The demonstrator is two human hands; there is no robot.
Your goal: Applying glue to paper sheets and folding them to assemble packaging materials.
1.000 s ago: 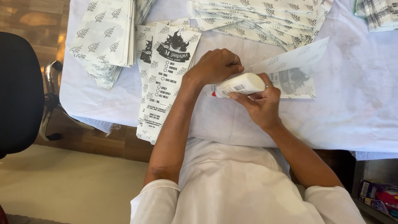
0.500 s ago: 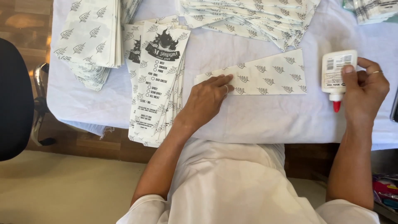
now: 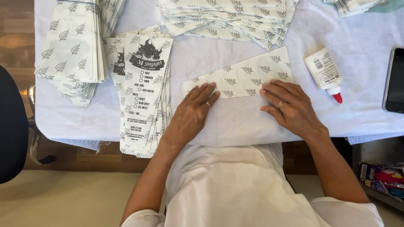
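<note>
A long white paper sleeve (image 3: 244, 75) with a grey leaf pattern lies flat on the white tablecloth (image 3: 362, 54) in front of me. My left hand (image 3: 191, 113) presses its near left end with spread fingers. My right hand (image 3: 290, 105) rests flat on its near right edge, fingers spread, a ring on one finger. A white glue bottle (image 3: 325, 72) with a red tip lies on the cloth just right of my right hand, not touched.
A stack of printed paper bags (image 3: 145, 92) lies left of my left hand, hanging over the table edge. More patterned sheets are piled at far left (image 3: 73, 46) and along the back (image 3: 227, 17). A black phone (image 3: 394, 80) is at the right edge. A dark chair (image 3: 12, 126) stands left.
My right hand has put the glue bottle down on the cloth and moved left onto the paper sleeve. My left hand stays on the sleeve's left end.
</note>
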